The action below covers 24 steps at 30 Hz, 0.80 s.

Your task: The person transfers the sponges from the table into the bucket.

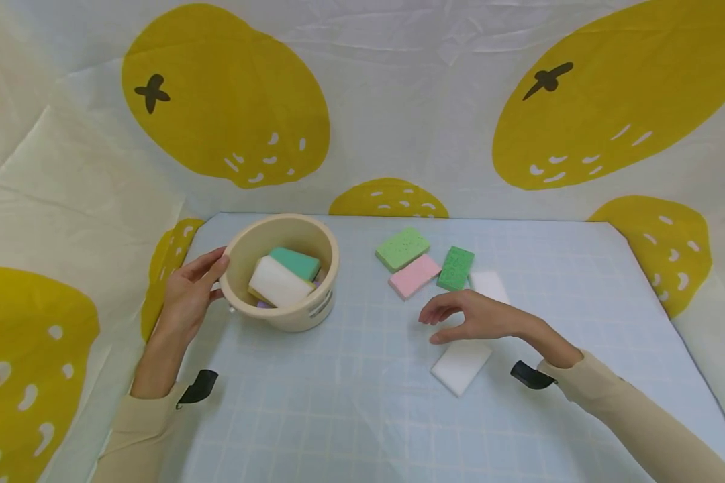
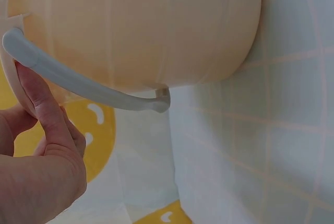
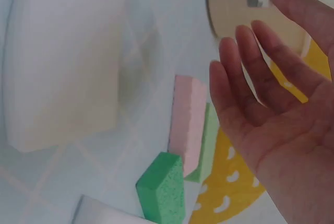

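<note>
The left hand [image 1: 188, 290] is pinching the rim of a cream bucket [image 1: 302, 319], which is standing near the far left corner of the table [image 1: 338, 416], with white [image 1: 280, 283] and teal sponges [image 1: 295, 263] lying inside. The right hand [image 1: 477, 318], loosely bent and holding nothing, is hovering near a white block sponge [image 1: 462, 367]; pink [image 1: 415, 276], light green [image 1: 402, 249] and dark green sponges [image 1: 456, 268] are lying towards the far edge. A one-sided pull on the rim could tip the bucket, spilling its contents.
</note>
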Motion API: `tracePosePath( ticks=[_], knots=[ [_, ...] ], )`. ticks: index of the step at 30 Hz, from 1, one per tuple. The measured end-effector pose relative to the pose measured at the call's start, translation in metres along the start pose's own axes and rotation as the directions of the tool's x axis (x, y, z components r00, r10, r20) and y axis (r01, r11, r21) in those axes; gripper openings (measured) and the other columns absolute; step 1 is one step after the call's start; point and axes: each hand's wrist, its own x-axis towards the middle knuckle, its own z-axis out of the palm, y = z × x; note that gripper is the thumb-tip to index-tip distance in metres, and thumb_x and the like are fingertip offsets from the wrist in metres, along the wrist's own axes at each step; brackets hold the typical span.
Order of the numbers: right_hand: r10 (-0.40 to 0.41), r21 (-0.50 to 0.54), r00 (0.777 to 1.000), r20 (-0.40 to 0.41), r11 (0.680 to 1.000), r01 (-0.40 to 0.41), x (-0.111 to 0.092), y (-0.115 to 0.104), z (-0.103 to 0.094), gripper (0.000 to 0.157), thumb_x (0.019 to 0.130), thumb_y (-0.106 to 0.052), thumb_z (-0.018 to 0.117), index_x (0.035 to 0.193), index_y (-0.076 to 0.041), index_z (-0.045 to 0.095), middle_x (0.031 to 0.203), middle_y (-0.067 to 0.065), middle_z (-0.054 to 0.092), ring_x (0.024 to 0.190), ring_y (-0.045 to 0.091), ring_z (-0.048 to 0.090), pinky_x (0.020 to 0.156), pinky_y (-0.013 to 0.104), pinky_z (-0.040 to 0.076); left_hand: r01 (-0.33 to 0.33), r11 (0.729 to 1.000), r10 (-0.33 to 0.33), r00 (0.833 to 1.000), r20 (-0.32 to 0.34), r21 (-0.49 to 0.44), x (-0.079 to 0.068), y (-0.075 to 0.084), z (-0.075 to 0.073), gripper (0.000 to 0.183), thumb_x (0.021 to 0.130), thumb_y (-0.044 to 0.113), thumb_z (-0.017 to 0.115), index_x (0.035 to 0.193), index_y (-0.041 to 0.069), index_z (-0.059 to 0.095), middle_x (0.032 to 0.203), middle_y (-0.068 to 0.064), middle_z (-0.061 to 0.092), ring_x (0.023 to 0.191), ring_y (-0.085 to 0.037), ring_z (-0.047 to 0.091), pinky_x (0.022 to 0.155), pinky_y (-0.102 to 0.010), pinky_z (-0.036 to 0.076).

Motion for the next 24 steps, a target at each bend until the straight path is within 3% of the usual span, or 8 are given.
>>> tracePosePath(
  ticks=[9,18,24],
  knots=[
    [-0.018,-0.05,0.999,0.034,0.999,0.019,-0.019,0.017,0.008,0.041,0.092,-0.03,0.08,0.122,-0.005,0.068,0.118,0.009,0.07,0.111,0.032,0.064,0.1,0.046,0.053,0.0,1.0,0.0,1.0,-0.005,-0.015,-0.001,0.001,0.0,0.065,0.093,0.038,0.075,0.147,0.008,0.057,0.123,0.009,0.063,0.096,-0.008,0.064,0.073,-0.018,0.058],
    [0.004,-0.115,0.998,0.058,0.993,0.003,-0.036,0.031,0.016,0.043,0.09,-0.031,0.082,0.125,-0.012,0.068,0.124,0.001,0.068,0.116,0.024,0.06,0.101,0.037,0.049,-0.018,1.0,0.018,1.0,-0.002,-0.023,-0.001,0.0,0.0,0.064,0.092,0.038,0.076,0.146,0.007,0.058,0.122,0.009,0.064,0.094,-0.008,0.064,0.073,-0.019,0.059],
    [0.024,-0.162,0.998,0.065,0.987,-0.013,-0.043,0.036,0.02,0.043,0.087,-0.026,0.084,0.126,-0.017,0.068,0.128,0.0,0.063,0.117,0.023,0.055,0.098,0.034,0.047,0.005,1.0,-0.005,1.0,-0.019,-0.001,-0.001,0.0,0.002,0.065,0.091,0.042,0.075,0.146,0.01,0.058,0.13,0.005,0.061,0.098,-0.009,0.064,0.075,-0.018,0.058]
  ],
)
